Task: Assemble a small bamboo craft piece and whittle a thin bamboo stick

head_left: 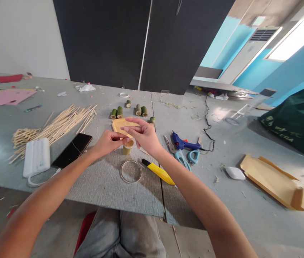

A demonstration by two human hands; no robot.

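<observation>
- The fingertips of the left hand point(108, 143) are pinched together at the top of a small bamboo piece point(126, 151); whether anything is gripped there cannot be told.
- The fingers of the right hand point(146, 139) are bent, with thumb and first finger brought close; what may be held between them cannot be made out.
- Part of the bamboo piece's top is hidden by the left fingertips, so whether it is hollow or covered cannot be told.
- A yellow-brown paper packet point(118, 125) is partly covered by the right hand.
- One green bamboo piece point(152, 120) is partly hidden behind the right hand.
- A dark green bag point(297, 123) is cut off by the right edge. Pale writing is printed on it; "ERA" can be read at the end, but the rest is blurred.
- Tiny marks are seen on the yellow knife point(159, 172), but they cannot be read.
- The bamboo piece is stood upright on the gray table point(103, 186), under the hands, just beyond a thin ring point(121, 173). It is short and round, with a yellow-green side and a tan top.
</observation>
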